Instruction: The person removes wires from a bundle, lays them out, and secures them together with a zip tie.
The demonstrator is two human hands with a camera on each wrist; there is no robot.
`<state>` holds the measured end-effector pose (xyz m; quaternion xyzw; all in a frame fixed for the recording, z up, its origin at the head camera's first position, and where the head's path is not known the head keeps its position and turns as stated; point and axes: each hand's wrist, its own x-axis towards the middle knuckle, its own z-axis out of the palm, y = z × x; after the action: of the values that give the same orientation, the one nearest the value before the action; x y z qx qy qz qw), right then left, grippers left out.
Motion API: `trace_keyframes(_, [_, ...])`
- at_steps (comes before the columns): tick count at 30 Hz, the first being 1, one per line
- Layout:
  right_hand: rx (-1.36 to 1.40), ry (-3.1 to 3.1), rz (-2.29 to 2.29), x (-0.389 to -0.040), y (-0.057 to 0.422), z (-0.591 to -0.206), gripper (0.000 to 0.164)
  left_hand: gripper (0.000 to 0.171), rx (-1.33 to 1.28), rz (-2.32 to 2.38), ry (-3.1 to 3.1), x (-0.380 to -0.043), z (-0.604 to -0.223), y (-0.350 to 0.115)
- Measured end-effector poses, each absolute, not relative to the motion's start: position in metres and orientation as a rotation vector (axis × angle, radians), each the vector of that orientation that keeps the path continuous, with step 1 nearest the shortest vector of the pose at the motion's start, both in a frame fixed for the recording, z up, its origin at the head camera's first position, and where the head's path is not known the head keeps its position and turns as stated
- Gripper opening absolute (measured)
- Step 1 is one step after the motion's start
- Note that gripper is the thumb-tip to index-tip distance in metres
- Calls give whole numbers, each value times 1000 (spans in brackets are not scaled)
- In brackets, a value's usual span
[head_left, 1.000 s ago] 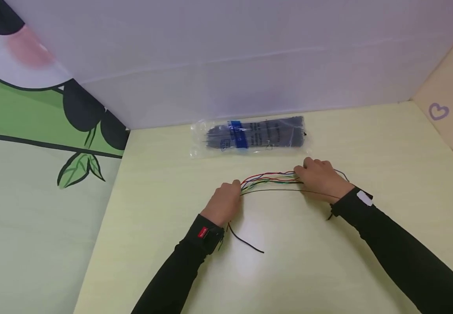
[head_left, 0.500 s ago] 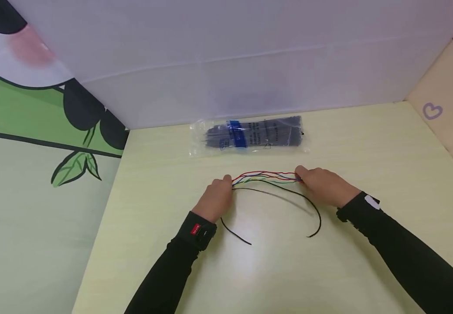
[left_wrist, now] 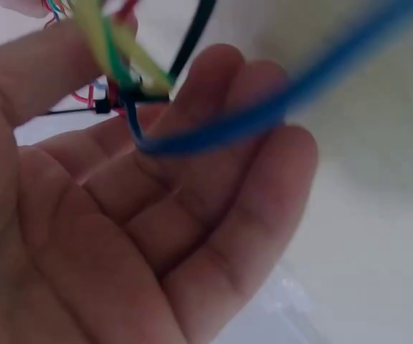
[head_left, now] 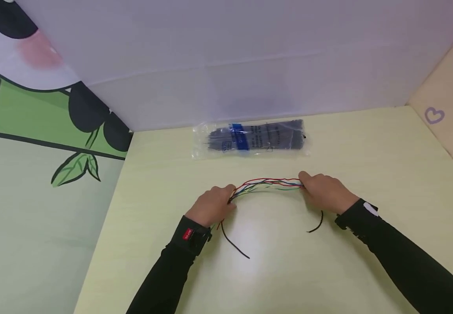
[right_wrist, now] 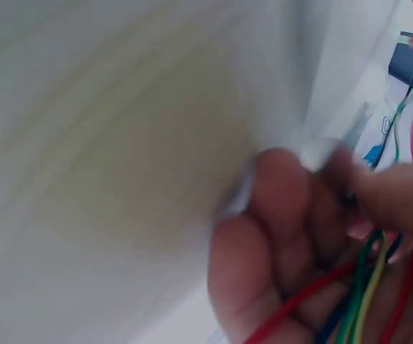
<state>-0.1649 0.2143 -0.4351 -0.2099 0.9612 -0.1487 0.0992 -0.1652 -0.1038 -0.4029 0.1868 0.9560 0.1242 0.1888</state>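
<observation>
A bundle of thin electrical wires (head_left: 269, 181), red, blue, green, yellow and black, bows between my two hands above the table. My left hand (head_left: 212, 205) grips its left part; a black wire end dangles below. In the left wrist view, a black cable tie (left_wrist: 102, 106) sits around the wires near the thumb, and a blue wire (left_wrist: 214, 132) crosses in front of the fingers. Pinching the right part of the bundle is my right hand (head_left: 328, 192), with a black wire end curving out beneath. Red, green and yellow wires (right_wrist: 364, 301) trail over its palm in the right wrist view.
A clear plastic bag of dark cable ties (head_left: 277, 136) lies behind the wires on the pale wooden table (head_left: 273, 270). A white wall panel (head_left: 226, 87) rises at the table's back edge. Printed panels (head_left: 45, 209) stand at the sides.
My left hand has shifted left, and my right hand slightly right and nearer me. The black wire that looped loose half a second ago now runs into my right hand, only its end hanging out.
</observation>
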Motion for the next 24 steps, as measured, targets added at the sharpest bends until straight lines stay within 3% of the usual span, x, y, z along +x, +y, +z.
trace_keyframes(3, [-617,2847,-546,-168,213,-434,9,25,479,174,2851,-166,-398,-102])
trace_keyframes(8, [-530,2894,-542,-175,218,-432,6,48,434,48,2972,-162,-385,-105])
trace_keyframes(16, [-444,2838,-617,-178,227,-435,17,58,483,-105,3317,-156,-389,-100])
trace_keyframes(20, [-490,2749,-716,-175,216,-435,16,50,424,-80,3502,-156,-413,-80])
trace_keyframes(24, [-503,2689,-833,-173,208,-431,11,29,343,22,3553,-160,-432,-74])
